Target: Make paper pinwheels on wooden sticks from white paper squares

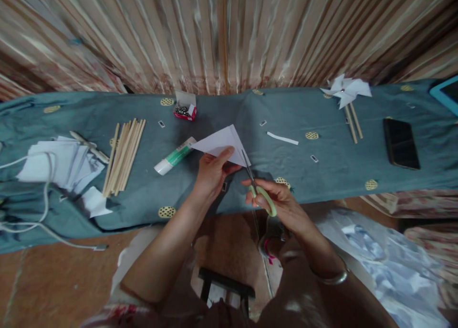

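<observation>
My left hand [213,173] pinches a folded white paper triangle [219,141] over the middle of the cloth, thumb on top. In my right hand [279,199] is a pair of scissors [267,201] with pale green handles, fingers through the loops. The blades lie along the right edge of the paper; whether they are cutting at this instant is hard to see. Just left of the paper lies a green and white glue stick [175,156]. A narrow white paper strip [282,138] rests to the right.
Wooden sticks [123,157], a stack of white papers [59,163] and a white cable [46,204] lie left. Behind is a red box of small metal pieces [185,111]. Rightward are paper pinwheels [348,91] on sticks, a phone [401,143] and a blue-edged tablet [445,95]. Curtains hang behind.
</observation>
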The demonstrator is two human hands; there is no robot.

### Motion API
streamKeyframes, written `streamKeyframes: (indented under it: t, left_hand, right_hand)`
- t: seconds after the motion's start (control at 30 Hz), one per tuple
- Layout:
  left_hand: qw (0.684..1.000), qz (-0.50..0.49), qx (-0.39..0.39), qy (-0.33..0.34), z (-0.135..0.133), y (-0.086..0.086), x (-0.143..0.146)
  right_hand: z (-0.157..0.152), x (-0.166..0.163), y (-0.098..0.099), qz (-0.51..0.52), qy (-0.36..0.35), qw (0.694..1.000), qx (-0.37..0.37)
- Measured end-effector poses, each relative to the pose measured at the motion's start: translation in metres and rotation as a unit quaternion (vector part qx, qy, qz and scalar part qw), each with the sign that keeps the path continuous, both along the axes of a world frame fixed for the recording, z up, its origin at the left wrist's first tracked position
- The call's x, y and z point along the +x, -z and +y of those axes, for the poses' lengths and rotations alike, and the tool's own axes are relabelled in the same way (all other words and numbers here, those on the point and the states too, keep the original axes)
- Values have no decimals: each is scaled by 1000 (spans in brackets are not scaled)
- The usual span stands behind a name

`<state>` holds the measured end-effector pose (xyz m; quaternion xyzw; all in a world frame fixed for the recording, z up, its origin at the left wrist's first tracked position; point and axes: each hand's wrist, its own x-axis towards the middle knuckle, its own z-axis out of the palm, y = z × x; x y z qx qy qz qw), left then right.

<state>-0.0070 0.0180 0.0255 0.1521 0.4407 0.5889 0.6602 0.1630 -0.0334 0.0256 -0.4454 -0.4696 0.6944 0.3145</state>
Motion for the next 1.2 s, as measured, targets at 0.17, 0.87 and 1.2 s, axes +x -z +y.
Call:
streamKeyframes:
  t: [0.17, 0.87, 1.2]
  left_hand:
    - [1000, -1, 2, 5, -2, -1, 1]
    - [1000, 8, 0, 14, -1, 5, 2]
    - [999, 22, -15, 37, -2, 7, 9]
  right_hand:
    - [-1, 0, -1, 0, 2, 1000, 4]
    - [-2, -1, 4, 15, 20, 999, -25]
    - [1, -2, 1, -4, 26, 1000, -11]
